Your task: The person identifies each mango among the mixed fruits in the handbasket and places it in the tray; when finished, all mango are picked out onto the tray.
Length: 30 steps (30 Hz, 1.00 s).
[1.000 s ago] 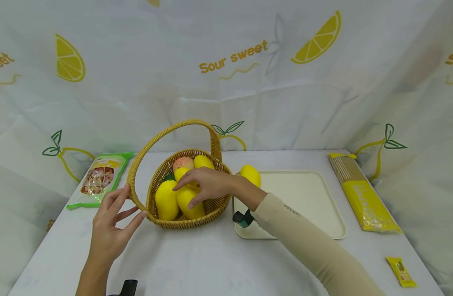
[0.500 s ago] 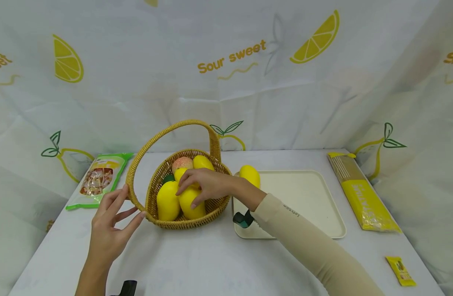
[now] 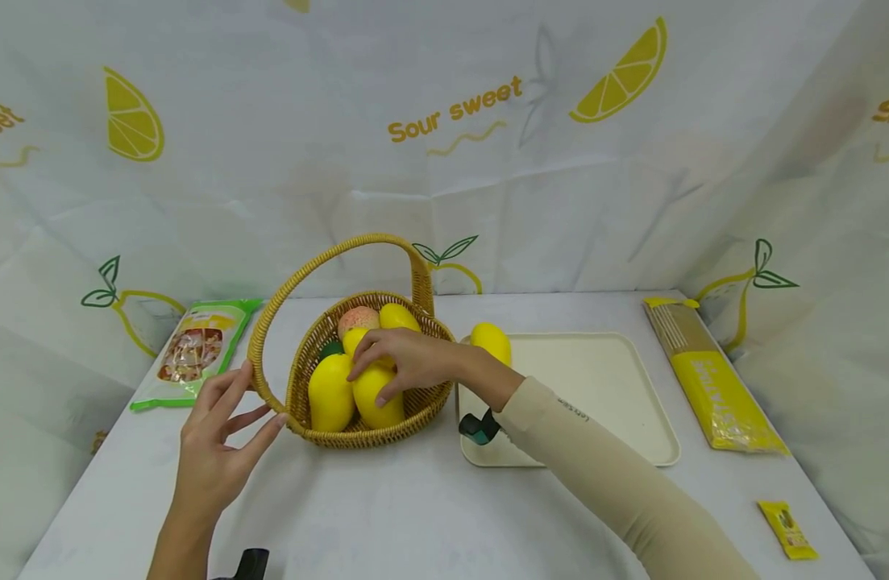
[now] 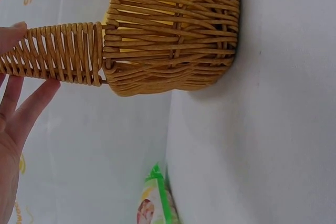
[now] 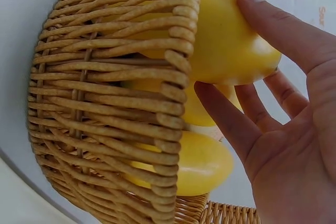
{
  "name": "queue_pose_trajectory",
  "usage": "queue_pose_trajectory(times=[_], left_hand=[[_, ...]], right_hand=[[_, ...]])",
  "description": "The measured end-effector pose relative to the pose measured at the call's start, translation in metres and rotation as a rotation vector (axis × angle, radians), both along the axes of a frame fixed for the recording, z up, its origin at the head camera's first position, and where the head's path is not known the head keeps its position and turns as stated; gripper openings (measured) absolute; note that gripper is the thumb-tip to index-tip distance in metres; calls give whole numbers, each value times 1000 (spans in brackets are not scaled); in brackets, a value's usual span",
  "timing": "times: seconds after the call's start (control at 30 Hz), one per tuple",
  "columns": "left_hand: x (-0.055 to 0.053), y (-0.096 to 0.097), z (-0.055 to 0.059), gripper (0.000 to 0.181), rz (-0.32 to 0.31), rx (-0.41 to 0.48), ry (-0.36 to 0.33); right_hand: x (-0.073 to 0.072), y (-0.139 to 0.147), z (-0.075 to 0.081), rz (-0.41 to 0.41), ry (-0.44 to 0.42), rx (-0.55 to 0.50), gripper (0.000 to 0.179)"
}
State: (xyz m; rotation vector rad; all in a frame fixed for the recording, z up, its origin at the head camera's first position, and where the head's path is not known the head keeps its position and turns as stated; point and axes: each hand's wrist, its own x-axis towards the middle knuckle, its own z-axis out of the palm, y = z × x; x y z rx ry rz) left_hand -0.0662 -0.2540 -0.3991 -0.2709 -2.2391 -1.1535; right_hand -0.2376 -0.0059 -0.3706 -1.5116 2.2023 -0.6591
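A wicker basket (image 3: 371, 439) with a tall hoop handle (image 3: 266, 330) stands on the white table. My left hand (image 3: 215, 451) holds the foot of the handle between thumb and fingers; the left wrist view shows the woven strip (image 4: 63, 53) in that grasp. Reaching into the basket, my right hand (image 3: 415, 358) grips a yellow mango (image 3: 377, 399) at the front. In the right wrist view, thumb and fingers lie on opposite sides of this mango (image 5: 226, 40). Beside it are another mango (image 3: 331, 395), more yellow fruit (image 3: 398, 316), a pinkish round fruit (image 3: 359, 320) and something green, mostly hidden.
A cream tray (image 3: 596, 403) lies right of the basket, with a mango (image 3: 492, 342) at its back left corner. Farther right are a noodle packet (image 3: 716, 379) and a small yellow sachet (image 3: 787, 532). A green-edged food bag (image 3: 193, 354) lies at the left.
My right hand and the two front mangoes have shifted very slightly to the right, and the fingers have closed in on the mango. The left hand stays on the handle.
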Motion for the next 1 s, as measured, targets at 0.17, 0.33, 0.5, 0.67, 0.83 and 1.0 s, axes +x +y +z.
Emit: queue_pose_trajectory(times=[0.17, 0.33, 0.5, 0.67, 0.83, 1.0], left_hand=[[0, 0, 1, 97, 0, 2, 4], [0, 1, 1, 98, -6, -2, 10], [0, 1, 1, 98, 0, -4, 1], [-1, 0, 0, 98, -10, -10, 20], [-1, -1, -1, 98, -5, -12, 15], [-1, -1, -2, 99, -5, -22, 40]], right_hand=[[-1, 3, 3, -14, 3, -20, 48], [-4, 7, 8, -28, -7, -59, 48], [-6, 13, 15, -48, -28, -89, 47], [-8, 22, 25, -78, -75, -126, 47], [-10, 33, 33, -88, -117, -185, 46], [-11, 48, 43, -89, -41, -224, 45]])
